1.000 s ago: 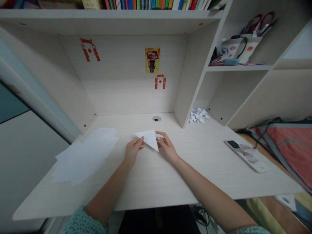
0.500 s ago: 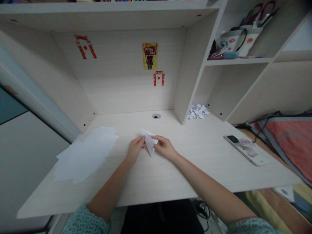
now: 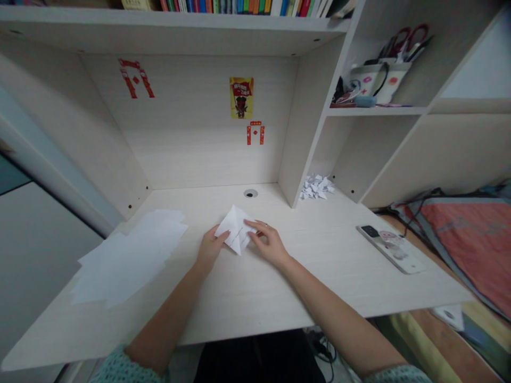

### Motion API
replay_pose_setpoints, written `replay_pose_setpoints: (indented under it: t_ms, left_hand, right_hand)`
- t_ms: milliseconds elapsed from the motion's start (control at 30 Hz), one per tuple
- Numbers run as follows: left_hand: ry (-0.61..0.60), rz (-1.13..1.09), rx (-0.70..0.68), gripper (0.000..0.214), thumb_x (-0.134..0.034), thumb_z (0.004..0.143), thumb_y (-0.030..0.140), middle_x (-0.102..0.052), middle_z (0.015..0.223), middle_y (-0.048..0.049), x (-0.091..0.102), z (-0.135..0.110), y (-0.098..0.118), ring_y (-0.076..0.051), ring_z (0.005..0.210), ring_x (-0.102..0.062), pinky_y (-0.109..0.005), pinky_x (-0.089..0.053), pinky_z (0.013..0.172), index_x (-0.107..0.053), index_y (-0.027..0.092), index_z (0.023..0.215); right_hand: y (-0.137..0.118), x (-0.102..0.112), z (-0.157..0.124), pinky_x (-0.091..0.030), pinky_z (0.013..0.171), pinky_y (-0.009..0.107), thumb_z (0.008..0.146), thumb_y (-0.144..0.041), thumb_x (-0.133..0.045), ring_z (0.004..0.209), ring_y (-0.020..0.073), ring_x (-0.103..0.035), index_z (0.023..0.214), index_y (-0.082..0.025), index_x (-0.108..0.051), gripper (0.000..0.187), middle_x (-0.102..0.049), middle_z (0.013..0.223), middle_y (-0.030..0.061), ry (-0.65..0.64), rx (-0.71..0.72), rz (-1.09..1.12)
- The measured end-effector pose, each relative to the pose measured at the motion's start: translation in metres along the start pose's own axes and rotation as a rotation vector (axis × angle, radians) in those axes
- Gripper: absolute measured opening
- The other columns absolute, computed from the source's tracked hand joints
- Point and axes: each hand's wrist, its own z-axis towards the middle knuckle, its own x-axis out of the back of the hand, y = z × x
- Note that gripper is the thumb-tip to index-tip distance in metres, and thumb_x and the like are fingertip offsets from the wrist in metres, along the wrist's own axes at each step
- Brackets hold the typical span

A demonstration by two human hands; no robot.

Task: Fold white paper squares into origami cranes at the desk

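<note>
A folded sheet of white paper [image 3: 235,226], diamond-shaped with creases across its face, is between my two hands just above or on the desk. My left hand [image 3: 211,246] grips its left corner, the thumb lying on top. At the right edge, my right hand [image 3: 270,242] pinches the paper between thumb and fingers; a ring shows on one finger. The undersides of the paper and some fingertips are hidden.
Left on the desk [image 3: 247,298] lies a spread stack of white paper sheets [image 3: 131,255]. A phone [image 3: 389,247] lies at right. Small folded paper pieces [image 3: 317,186] are heaped behind the upright divider [image 3: 305,143]. A cup of pens and scissors [image 3: 379,80] stands on a shelf.
The paper was held edge-up and partly folded; now it is spread flatter, its diamond face toward me. My hands have shifted slightly left in view, and the camera has tilted up a little.
</note>
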Motion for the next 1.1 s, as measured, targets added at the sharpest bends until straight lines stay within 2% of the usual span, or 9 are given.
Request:
replay_pose_setpoints:
  t_ms: [133,300,433,500,633,767,900,1000,1100]
  left_hand:
    - [0.004,-0.142,0.091,0.040,-0.070,0.062,0.028,-0.067,0.096,-0.0115,0.001,-0.002,0.002,-0.021,0.082,-0.063,-0.033,-0.050,0.075,-0.063,0.011,0.097]
    - [-0.034,-0.241,0.074,0.042,-0.068,0.065,0.023,-0.064,0.106,-0.0113,-0.003,-0.005,0.003,-0.022,0.092,-0.061,-0.030,-0.050,0.079,-0.060,0.014,0.105]
    - [-0.090,-0.275,0.024,0.078,-0.068,0.065,0.017,-0.059,0.115,-0.0071,-0.007,-0.013,0.012,-0.021,0.097,-0.061,-0.033,-0.050,0.080,-0.033,0.032,0.133]
    - [-0.185,-0.229,0.039,0.086,-0.067,0.067,0.022,-0.056,0.119,-0.0072,-0.008,-0.019,0.020,-0.023,0.096,-0.062,-0.037,-0.051,0.078,-0.020,0.039,0.137]
    - [-0.347,-0.071,0.001,0.069,-0.069,0.066,0.030,-0.054,0.123,-0.0096,-0.007,-0.024,0.027,-0.026,0.104,-0.057,-0.038,-0.048,0.082,-0.040,0.029,0.128]
    - [-0.156,0.105,-0.153,0.041,-0.072,0.061,0.029,-0.065,0.103,-0.0070,-0.007,-0.018,0.019,-0.021,0.091,-0.061,-0.032,-0.045,0.083,-0.061,0.018,0.099]
    - [-0.047,0.067,-0.192,0.024,-0.068,0.066,0.034,-0.067,0.086,-0.0044,-0.012,-0.014,0.009,-0.018,0.083,-0.062,-0.029,-0.046,0.079,-0.063,0.015,0.081]
    - [-0.003,-0.044,-0.236,0.024,-0.068,0.067,0.031,-0.066,0.086,-0.0042,-0.017,-0.017,0.006,-0.017,0.082,-0.061,-0.028,-0.047,0.077,-0.058,0.015,0.081]
    - [0.022,-0.168,-0.241,0.040,-0.070,0.066,0.027,-0.066,0.088,-0.0027,-0.021,-0.019,0.005,-0.015,0.081,-0.062,-0.030,-0.049,0.075,-0.049,0.021,0.099]
  right_hand:
    - [0.002,0.010,0.004,-0.047,0.070,0.030,0.078,-0.014,-0.045,0.086,0.0183,-0.057,0.109,-0.027,-0.063,0.038,-0.060,0.104,0.0061,-0.079,-0.012,0.080]
    - [0.003,0.007,0.003,-0.045,0.075,0.031,0.074,-0.015,-0.055,0.087,0.0179,-0.057,0.106,-0.027,-0.064,0.036,-0.061,0.098,0.0052,-0.103,0.066,0.033]
    - [0.006,0.002,0.002,-0.044,0.078,0.032,0.069,-0.025,-0.066,0.085,0.0191,-0.059,0.096,-0.025,-0.068,0.027,-0.067,0.095,0.0048,-0.022,-0.025,0.070]
    - [0.008,0.003,0.003,-0.045,0.076,0.032,0.065,-0.030,-0.069,0.080,0.0193,-0.061,0.087,-0.022,-0.069,0.023,-0.069,0.089,0.0053,0.040,-0.112,0.136]
    - [0.011,0.006,0.008,-0.045,0.066,0.028,0.060,-0.033,-0.073,0.068,0.0176,-0.061,0.074,-0.018,-0.068,0.021,-0.069,0.076,0.0041,0.056,-0.232,0.326]
    - [0.011,0.005,0.009,-0.043,0.062,0.027,0.061,-0.037,-0.071,0.062,0.0160,-0.059,0.066,-0.018,-0.067,0.020,-0.068,0.067,0.0022,0.073,-0.271,0.389]
    - [0.007,-0.001,0.007,-0.040,0.057,0.026,0.066,-0.043,-0.066,0.057,0.0152,-0.056,0.061,-0.016,-0.065,0.027,-0.065,0.061,0.0021,0.135,-0.296,0.363]
    - [0.001,-0.007,0.006,-0.040,0.057,0.026,0.067,-0.044,-0.065,0.058,0.0152,-0.055,0.063,-0.016,-0.064,0.028,-0.064,0.063,0.0029,0.188,-0.306,0.368]
    - [-0.003,-0.011,0.005,-0.042,0.058,0.025,0.064,-0.040,-0.069,0.060,0.0143,-0.056,0.073,-0.017,-0.062,0.026,-0.066,0.068,0.0025,0.240,-0.304,0.458]
